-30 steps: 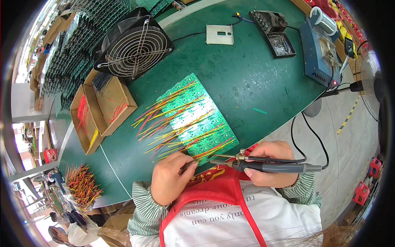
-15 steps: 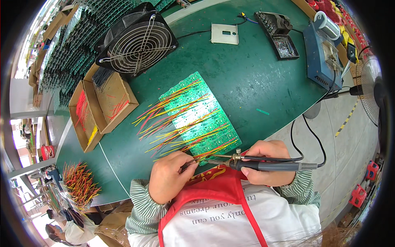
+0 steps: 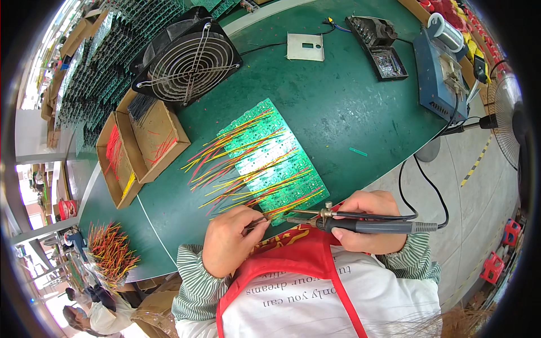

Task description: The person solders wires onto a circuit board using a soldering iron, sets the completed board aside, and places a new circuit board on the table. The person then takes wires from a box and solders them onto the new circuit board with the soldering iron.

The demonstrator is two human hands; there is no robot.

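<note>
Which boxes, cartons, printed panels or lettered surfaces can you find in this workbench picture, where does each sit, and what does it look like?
Open brown cardboard boxes: two side by side, left on the green table, holding red, yellow and black wires.
Blue box-shaped unit: far right table edge, panel too small to make out.
White plate: top centre, flat, rectangular, with a small cut-out.
Red apron: on the person, bottom centre, yellow lettering.

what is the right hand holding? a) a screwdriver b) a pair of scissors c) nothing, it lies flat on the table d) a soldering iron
d: the right hand grips a soldering iron with a dark handle and a cable, its tip pointing left toward the near edge of the green circuit board, where the left hand pinches something thin.
</note>
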